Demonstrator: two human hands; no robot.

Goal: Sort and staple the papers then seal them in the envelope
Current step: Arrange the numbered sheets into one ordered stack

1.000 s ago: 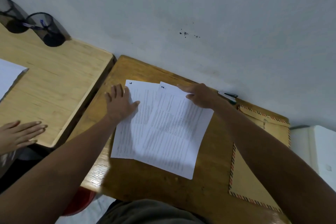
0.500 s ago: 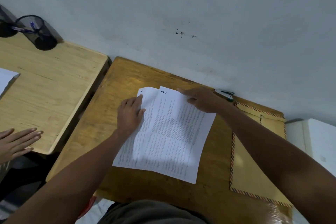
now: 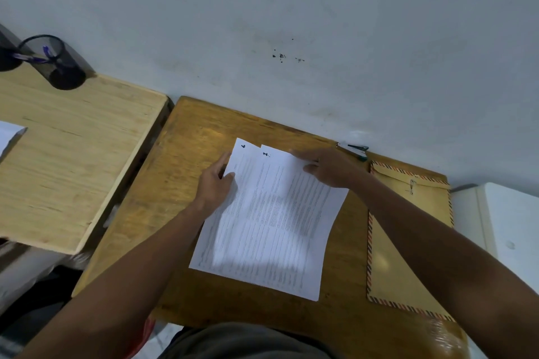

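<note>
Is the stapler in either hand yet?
No: the stapler lies on the desk by the wall, while the left hand grips the papers' left edge and the right hand presses their top.

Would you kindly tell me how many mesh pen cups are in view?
2. One pen cup stands at the far edge of the left desk; a second cup sits beside it, cut off by the frame's left edge.

Looks like an office or classroom: two plain wooden desks (image 3: pixel 186 172) pushed against a bare grey wall (image 3: pixel 320 23), mesh pen holder (image 3: pixel 55 61) at ten o'clock, stapler (image 3: pixel 354 151) and airmail-edged envelope (image 3: pixel 408 242) at three o'clock.
</note>
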